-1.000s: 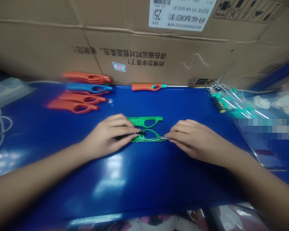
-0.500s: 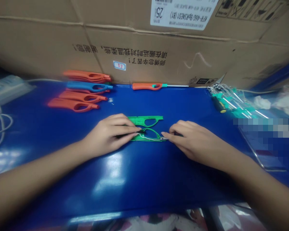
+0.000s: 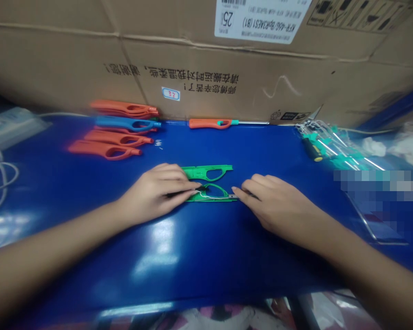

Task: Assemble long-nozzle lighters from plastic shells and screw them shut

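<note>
Two green lighter shell halves lie one above the other between my hands; the upper half (image 3: 194, 172) sits beyond the lower half (image 3: 202, 198). My left hand (image 3: 160, 188) pinches the left part of the lower half, with a small black piece (image 3: 202, 187) at its fingertips. A thin white wire (image 3: 211, 198) runs from there along the shell to a silver metal tube end (image 3: 232, 196). My right hand (image 3: 273, 197) has its fingers closed on that metal tube, most of which is hidden beneath the hand.
Several orange shells (image 3: 105, 150) and a blue shell (image 3: 119, 123) lie at left. An orange lighter (image 3: 206, 123) rests against the cardboard box (image 3: 179, 59). Metal tubes with teal parts (image 3: 344, 146) and a black-yellow screwdriver handle (image 3: 312, 150) are at right. White cable (image 3: 2, 183) coils far left.
My right hand has shifted very slightly, its fingertips a little further right on the metal tube. My left hand and the green shells hold almost still.
</note>
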Action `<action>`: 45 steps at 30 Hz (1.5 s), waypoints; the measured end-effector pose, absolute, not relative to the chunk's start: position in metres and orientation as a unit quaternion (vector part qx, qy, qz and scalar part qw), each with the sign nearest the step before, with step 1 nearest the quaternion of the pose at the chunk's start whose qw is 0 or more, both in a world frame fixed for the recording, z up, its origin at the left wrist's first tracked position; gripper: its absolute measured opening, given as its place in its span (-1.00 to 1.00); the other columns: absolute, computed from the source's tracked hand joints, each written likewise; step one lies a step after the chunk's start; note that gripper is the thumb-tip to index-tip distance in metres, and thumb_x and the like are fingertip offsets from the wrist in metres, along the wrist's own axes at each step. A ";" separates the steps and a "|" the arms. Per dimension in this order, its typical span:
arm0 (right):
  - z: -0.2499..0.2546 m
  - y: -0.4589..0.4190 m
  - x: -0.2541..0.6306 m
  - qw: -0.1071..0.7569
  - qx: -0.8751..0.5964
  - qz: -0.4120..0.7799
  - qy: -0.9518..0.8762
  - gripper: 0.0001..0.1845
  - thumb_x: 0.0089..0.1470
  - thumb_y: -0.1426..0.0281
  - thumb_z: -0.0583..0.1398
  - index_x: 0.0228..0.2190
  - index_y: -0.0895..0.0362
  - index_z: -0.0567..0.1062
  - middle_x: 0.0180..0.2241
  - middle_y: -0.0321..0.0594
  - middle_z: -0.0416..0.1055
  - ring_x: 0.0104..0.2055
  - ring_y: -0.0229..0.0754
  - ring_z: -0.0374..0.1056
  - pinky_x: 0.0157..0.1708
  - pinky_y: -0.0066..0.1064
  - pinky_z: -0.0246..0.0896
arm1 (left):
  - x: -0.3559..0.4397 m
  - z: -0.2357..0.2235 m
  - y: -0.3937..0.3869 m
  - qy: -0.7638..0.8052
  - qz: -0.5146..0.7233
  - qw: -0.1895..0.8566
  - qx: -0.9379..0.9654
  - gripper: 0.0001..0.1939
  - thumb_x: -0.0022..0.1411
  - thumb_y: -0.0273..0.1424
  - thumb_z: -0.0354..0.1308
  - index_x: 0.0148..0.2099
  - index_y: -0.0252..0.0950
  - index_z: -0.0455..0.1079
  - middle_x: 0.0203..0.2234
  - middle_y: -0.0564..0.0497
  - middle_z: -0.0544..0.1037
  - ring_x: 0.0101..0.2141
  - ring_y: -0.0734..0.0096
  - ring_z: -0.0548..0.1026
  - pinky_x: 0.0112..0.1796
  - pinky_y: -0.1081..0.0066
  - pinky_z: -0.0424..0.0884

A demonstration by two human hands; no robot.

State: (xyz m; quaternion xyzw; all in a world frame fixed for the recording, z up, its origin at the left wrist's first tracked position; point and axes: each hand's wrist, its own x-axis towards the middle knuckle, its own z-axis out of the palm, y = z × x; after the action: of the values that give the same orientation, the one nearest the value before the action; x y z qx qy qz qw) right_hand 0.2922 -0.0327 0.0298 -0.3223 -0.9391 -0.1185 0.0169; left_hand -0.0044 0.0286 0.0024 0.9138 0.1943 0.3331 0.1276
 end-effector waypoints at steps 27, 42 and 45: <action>0.037 -0.033 0.282 0.072 -0.381 0.016 -0.922 -0.69 0.33 0.39 0.08 -0.04 0.14 0.57 -0.20 -0.11 0.49 -0.19 -0.09 0.30 -0.23 -0.23 0.04 | -0.005 0.003 0.027 0.198 0.327 0.105 0.918 -0.79 0.33 -0.46 0.24 0.00 -0.27 0.56 -0.31 -0.02 0.64 -0.29 0.39 0.56 -0.21 0.35 0.43; 0.029 -0.020 0.279 0.174 -0.486 0.269 -0.813 -0.87 0.19 0.49 0.24 -0.42 0.11 0.51 -0.38 -0.27 0.47 -0.28 -0.21 0.33 -0.24 -0.34 0.18 | -0.003 0.003 0.024 0.196 0.326 0.118 0.917 -0.79 0.34 -0.45 0.23 0.00 -0.27 0.57 -0.32 -0.05 0.65 -0.29 0.37 0.58 -0.21 0.35 0.47; 0.030 -0.020 0.280 0.172 -0.474 0.263 -0.823 -0.86 0.19 0.51 0.22 -0.41 0.12 0.48 -0.38 -0.27 0.46 -0.28 -0.21 0.32 -0.21 -0.32 0.18 | -0.002 0.004 0.022 0.191 0.322 0.114 0.920 -0.73 0.34 -0.49 0.20 0.07 -0.28 0.53 -0.24 -0.07 0.66 -0.23 0.34 0.60 -0.17 0.33 0.49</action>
State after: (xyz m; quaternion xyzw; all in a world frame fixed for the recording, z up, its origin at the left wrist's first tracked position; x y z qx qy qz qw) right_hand 0.2800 -0.0203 0.0298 -0.4740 -0.8226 0.2631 0.1715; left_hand -0.0022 0.0223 0.0038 0.9204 0.1911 0.3218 0.1137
